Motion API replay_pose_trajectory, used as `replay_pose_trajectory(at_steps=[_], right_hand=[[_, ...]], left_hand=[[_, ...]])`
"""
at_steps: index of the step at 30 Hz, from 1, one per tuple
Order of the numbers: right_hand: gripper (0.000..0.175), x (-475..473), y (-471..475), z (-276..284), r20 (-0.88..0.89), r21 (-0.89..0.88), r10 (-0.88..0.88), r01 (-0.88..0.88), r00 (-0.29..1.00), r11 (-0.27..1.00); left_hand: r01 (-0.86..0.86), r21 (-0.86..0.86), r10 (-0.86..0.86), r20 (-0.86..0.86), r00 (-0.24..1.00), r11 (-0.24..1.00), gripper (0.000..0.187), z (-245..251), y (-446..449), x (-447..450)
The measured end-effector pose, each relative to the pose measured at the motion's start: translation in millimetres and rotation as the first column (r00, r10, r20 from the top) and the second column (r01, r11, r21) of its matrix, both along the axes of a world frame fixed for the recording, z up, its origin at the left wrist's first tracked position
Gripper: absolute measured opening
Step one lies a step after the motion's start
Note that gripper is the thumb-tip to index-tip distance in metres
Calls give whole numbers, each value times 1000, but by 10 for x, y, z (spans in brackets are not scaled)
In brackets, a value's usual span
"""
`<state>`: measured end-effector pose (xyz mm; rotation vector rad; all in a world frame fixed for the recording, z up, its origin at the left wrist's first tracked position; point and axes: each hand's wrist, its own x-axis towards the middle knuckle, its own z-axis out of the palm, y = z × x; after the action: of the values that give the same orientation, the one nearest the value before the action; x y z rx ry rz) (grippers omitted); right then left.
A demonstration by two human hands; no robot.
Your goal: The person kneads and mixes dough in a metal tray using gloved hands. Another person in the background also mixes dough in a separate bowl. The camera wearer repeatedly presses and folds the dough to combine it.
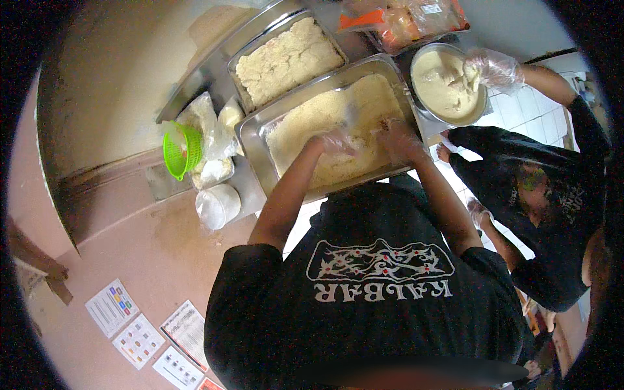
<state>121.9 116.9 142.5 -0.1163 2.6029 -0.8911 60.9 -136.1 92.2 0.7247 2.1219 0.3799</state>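
A large rectangular metal tray lies before me, spread with pale yellow crumbs. Both my hands are down in it, in what look like clear plastic gloves. Toward the tray's middle, my left hand reaches into the crumbs with its fingers blurred. My right hand is close to the tray's right wall, also blurred by motion. Between them the crumbs look disturbed, and I cannot tell whether either hand grips a piece. Behind this tray, a smaller metal tray holds a thick layer of pale, crumb-coated pieces.
At right, a co-worker's gloved hand is over a round metal bowl of thick pale batter. A green plastic basket, plastic bags of crumbs and a white tub stand left. A plastic-wrapped package lies behind.
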Motion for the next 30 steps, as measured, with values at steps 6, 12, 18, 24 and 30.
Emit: replay_pose_trajectory(at_steps=[6, 12, 18, 24, 30], right_hand=[[65, 163, 18, 204, -313, 250, 348, -277, 884, 928], [67, 127, -14, -112, -102, 103, 47, -37, 994, 994], [66, 307, -156, -157, 155, 105, 373, -391, 915, 914], [71, 170, -301, 36, 267, -199, 211, -160, 940, 967], [67, 169, -77, -186, -46, -38, -79, 77, 996, 996]], left_hand=[[136, 124, -122, -117, 986, 983, 43, 465, 130, -139], [-89, 267, 221, -515, 828, 959, 27, 943, 24, 520], [-468, 96, 476, -89, 875, 879, 48, 242, -335, 985], [-906, 165, 848, 319, 423, 390, 64, -348, 111, 708], [-722, 450, 832, -93, 548, 526, 70, 49, 215, -175]])
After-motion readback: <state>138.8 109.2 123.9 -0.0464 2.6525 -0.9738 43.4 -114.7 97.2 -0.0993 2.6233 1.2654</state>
